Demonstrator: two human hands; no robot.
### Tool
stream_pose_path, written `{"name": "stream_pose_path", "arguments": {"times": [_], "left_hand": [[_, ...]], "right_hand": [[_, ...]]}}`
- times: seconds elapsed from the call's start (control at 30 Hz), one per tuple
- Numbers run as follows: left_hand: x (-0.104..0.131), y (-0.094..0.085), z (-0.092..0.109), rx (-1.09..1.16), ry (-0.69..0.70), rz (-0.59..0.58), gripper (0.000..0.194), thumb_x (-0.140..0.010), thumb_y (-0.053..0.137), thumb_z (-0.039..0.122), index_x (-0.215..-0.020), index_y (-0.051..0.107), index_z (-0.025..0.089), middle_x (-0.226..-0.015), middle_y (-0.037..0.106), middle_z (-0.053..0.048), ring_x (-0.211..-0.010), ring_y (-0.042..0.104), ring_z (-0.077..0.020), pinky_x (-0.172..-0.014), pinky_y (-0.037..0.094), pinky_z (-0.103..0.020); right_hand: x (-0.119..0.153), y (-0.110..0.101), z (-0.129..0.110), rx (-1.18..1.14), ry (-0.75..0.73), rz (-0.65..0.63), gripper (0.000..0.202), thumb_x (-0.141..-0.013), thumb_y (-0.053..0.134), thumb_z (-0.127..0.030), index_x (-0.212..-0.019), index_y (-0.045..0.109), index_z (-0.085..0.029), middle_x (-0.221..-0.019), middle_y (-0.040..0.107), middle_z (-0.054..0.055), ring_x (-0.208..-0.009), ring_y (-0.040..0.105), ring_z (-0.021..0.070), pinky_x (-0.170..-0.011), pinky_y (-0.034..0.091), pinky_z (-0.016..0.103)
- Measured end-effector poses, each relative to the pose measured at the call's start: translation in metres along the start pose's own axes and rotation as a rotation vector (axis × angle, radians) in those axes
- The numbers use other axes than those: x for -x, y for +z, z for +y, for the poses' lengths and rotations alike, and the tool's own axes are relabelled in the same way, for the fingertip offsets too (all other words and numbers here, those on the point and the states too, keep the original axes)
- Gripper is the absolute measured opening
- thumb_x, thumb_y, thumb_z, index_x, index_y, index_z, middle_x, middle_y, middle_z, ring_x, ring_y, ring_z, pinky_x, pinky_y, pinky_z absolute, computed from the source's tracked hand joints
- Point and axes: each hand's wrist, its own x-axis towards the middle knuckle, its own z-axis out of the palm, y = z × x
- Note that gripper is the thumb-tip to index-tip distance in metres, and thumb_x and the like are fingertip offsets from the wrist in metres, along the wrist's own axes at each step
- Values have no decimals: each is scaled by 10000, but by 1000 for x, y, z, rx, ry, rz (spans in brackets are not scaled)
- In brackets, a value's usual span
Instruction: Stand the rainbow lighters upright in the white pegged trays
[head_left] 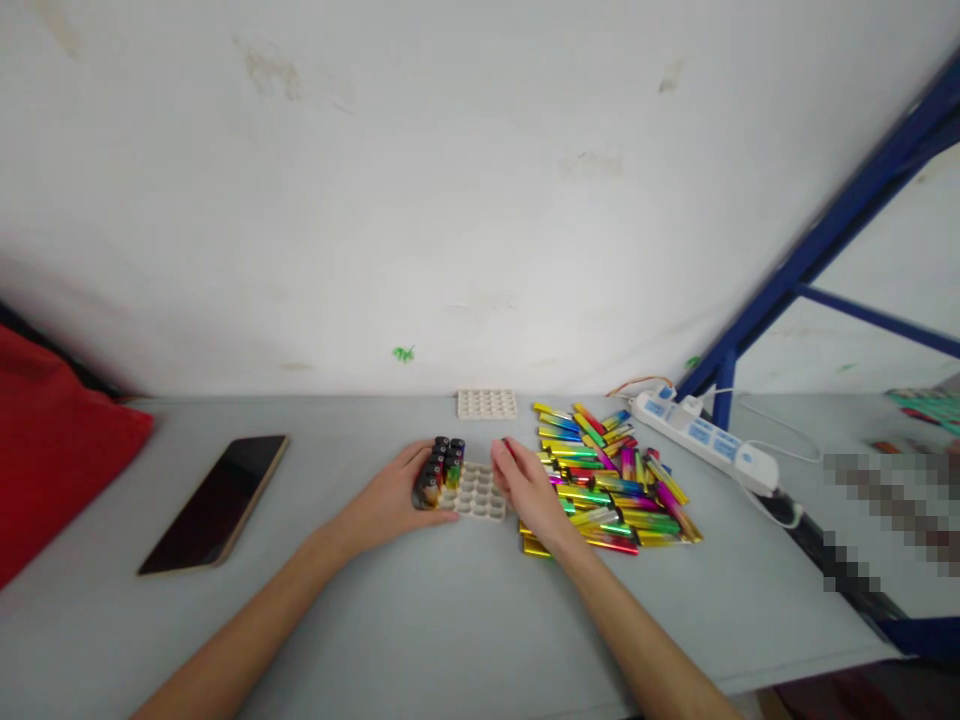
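My left hand (394, 497) curls round the left end of a white tray (480, 493) with rows of round holes, its thumb along the front edge. Black-topped lighters (442, 458) stand upright in the tray's left rows, against my fingers. Over the tray's right side, my right hand (525, 482) is closed in a pinch. A bit of red shows at its fingertips, apparently a lighter (507, 441), mostly hidden by the fingers. Just right of that hand lies a loose pile of shiny lighters (607, 485) in yellow, green, blue, red and purple.
A second white holed tray (487, 404) lies near the wall. At the left are a dark phone (217, 505) and red cloth (60, 430). A white power strip (705, 440) with cables sits right of the pile, beside a blue metal frame (799, 265).
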Motion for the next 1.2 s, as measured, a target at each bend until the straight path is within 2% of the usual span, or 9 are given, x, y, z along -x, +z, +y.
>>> {"name": "stream_pose_path", "arguments": {"times": [0.1, 0.2, 0.37, 0.5, 0.6, 0.73, 0.87, 1.03, 1.2], "left_hand": [[0, -1, 2, 1, 4, -3, 851, -796, 1044, 521, -1528, 707, 247, -1578, 754, -167, -1486, 722, -465, -1321, 567, -669], [-1, 0, 0, 2, 3, -8, 867, -767, 1061, 553, -1508, 724, 252, -1557, 764, -170, -1477, 732, -449, -1322, 574, -637], [-2, 1, -3, 16, 4, 1, 879, -749, 1072, 587, -1499, 737, 275, -1568, 766, -155, -1468, 736, -438, -1328, 577, -596], [-2, 1, -4, 19, -1, -15, 902, -761, 1060, 614, -1514, 731, 243, -1586, 755, -173, -1500, 714, -444, -1356, 544, -599], [-1, 1, -4, 21, -7, -16, 935, -738, 1072, 617, -1528, 728, 253, -1604, 750, -166, -1524, 700, -450, -1362, 540, -590], [-1, 2, -4, 17, -21, -21, 931, -755, 1065, 598, -1545, 710, 255, -1626, 733, -163, -1539, 686, -437, -1377, 521, -588], [-1, 3, -4, 10, -16, -32, 924, -756, 1065, 597, -1535, 709, 250, -1600, 743, -163, -1514, 701, -425, -1369, 526, -584], [-1, 4, -3, 3, -14, -32, 902, -771, 1064, 583, -1526, 708, 240, -1596, 737, -157, -1514, 692, -419, -1362, 532, -557], [0, 3, -1, 12, 4, -44, 865, -804, 1048, 595, -1518, 711, 242, -1590, 736, -149, -1498, 698, -406, -1358, 532, -550]], "right_hand": [[1, 3, 3, 211, -112, 84, 628, -1024, 548, -817, -703, 446, -287, -655, 430, -41, -650, 404, 169, -610, 300, 318], [2, 6, 4, 331, -130, 112, 567, -999, 542, -715, -653, 386, -294, -619, 394, -47, -632, 376, 160, -623, 264, 329], [-1, 6, 7, 407, -134, 162, 454, -947, 503, -602, -643, 354, -300, -599, 388, -50, -621, 370, 154, -622, 242, 327], [-1, 4, 9, 445, -170, 166, 453, -1016, 521, -604, -707, 408, -292, -625, 440, -54, -631, 415, 162, -633, 277, 320], [1, 2, 9, 474, -211, 107, 460, -1107, 537, -618, -794, 464, -288, -668, 511, -49, -655, 485, 180, -650, 330, 318], [2, -1, 10, 523, -346, -20, 382, -1211, 483, -508, -907, 535, -282, -825, 667, 10, -778, 646, 218, -717, 476, 324], [6, -3, 14, 736, -516, -4, 376, -1242, 520, -485, -981, 662, -254, -1069, 760, 103, -997, 732, 265, -892, 566, 364], [8, -6, 18, 770, -465, -71, 328, -1223, 643, -424, -959, 713, -243, -877, 789, 45, -814, 763, 233, -764, 523, 313], [7, -4, 16, 759, -450, -192, 148, -1213, 682, -319, -1135, 765, -224, -1010, 865, 59, -919, 830, 237, -841, 572, 304]]}}
